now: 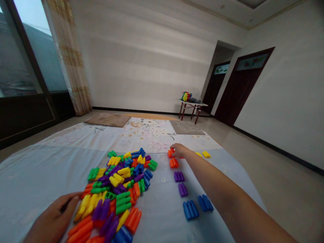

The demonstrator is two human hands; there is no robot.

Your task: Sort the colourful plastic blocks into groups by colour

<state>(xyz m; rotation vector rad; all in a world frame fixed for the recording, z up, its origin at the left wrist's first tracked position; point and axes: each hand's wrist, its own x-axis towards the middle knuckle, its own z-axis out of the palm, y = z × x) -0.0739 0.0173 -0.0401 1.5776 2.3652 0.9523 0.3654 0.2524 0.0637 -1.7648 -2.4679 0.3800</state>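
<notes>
My right hand (179,150) reaches far out over the cloth, fingers pinched on an orange plastic building block (170,153). Just below it lies another orange block (174,163). Nearer to me follow a purple block (179,176), a second purple block (182,190) and two blue blocks (190,210). My left hand (54,217) rests low at the left edge of a heap of mixed blocks (121,199), thumb and forefinger stretched toward orange and yellow pieces; its other fingers are hidden. The blocks look like joined round-tipped tubes in orange, yellow, green, purple and blue.
Yellow blocks (206,154) lie beyond my right forearm. A pale flowered cloth (157,209) covers the surface. Flat mats (107,119) lie at its far edge. A small table (193,102) with a colourful bag (186,96) stands by the back wall.
</notes>
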